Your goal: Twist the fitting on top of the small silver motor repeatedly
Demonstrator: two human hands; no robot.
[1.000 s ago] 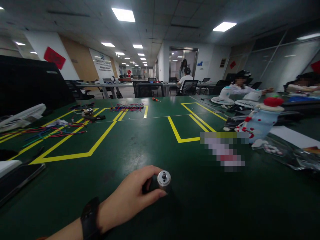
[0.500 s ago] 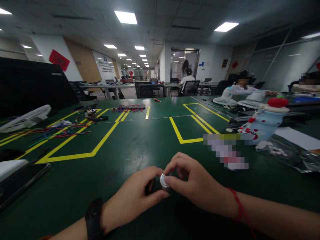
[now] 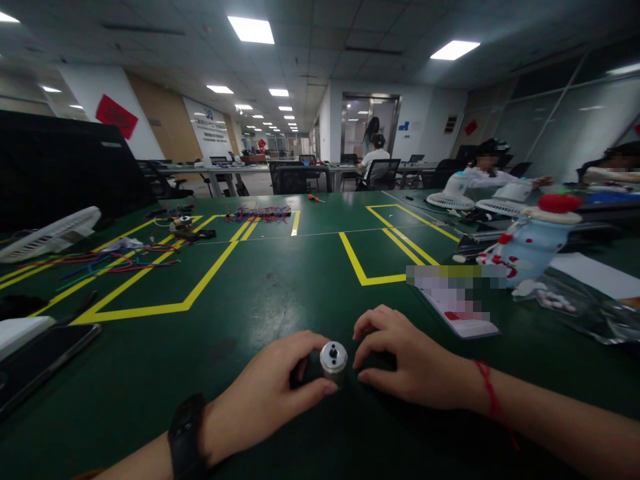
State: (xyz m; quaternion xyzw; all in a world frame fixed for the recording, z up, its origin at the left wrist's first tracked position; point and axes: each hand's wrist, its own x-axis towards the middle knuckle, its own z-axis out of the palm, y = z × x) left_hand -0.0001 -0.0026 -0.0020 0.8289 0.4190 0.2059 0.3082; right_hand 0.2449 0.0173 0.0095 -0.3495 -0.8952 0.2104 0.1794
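My left hand (image 3: 265, 393) grips a small cylindrical motor (image 3: 333, 358) with a silver end cap and a short shaft, low over the green table (image 3: 280, 293) near its front edge. A black watch is on that wrist. My right hand (image 3: 410, 363) rests just to the right of the motor, fingers curled, fingertips close to the cap but a little apart from it. I cannot tell whether a small part is pinched in those fingers. A red string circles the right wrist.
Yellow tape rectangles (image 3: 200, 280) mark the table. Coloured wires (image 3: 110, 261) and a white fan grille (image 3: 50, 233) lie at left, a dark phone (image 3: 40, 360) at near left. A blue-and-white snowman figure (image 3: 530, 243), a card and plastic bags are at right. People sit at desks behind.
My right hand came in from the right, touched the motor's silver cap half a second ago, and has now drawn slightly back to the right. The left hand kept holding the motor.
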